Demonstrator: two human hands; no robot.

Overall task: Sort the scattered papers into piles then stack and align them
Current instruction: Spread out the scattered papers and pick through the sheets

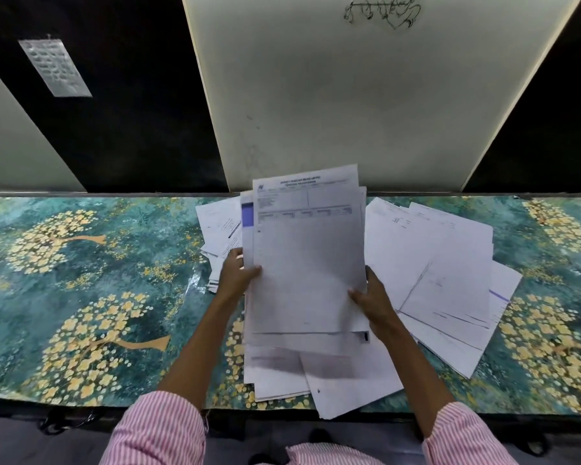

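Observation:
A sheaf of white printed papers (pixel 307 263) is lifted above the table, its top sheet showing a header and a table. My left hand (pixel 237 275) grips its left edge with the thumb on top. My right hand (pixel 373 297) grips its right edge. Below the sheaf, loose sheets (pixel 316 370) lie askew near the table's front edge. A spread pile of papers (pixel 450 280) lies to the right, and a smaller pile (pixel 220 229) sits at the left behind my left hand.
The table wears a teal cloth with yellow flower trees (pixel 81 297). A pale wall panel (pixel 349 95) rises behind the table, flanked by dark gaps. The table's front edge (pixel 81 402) runs just ahead of my pink-striped sleeves.

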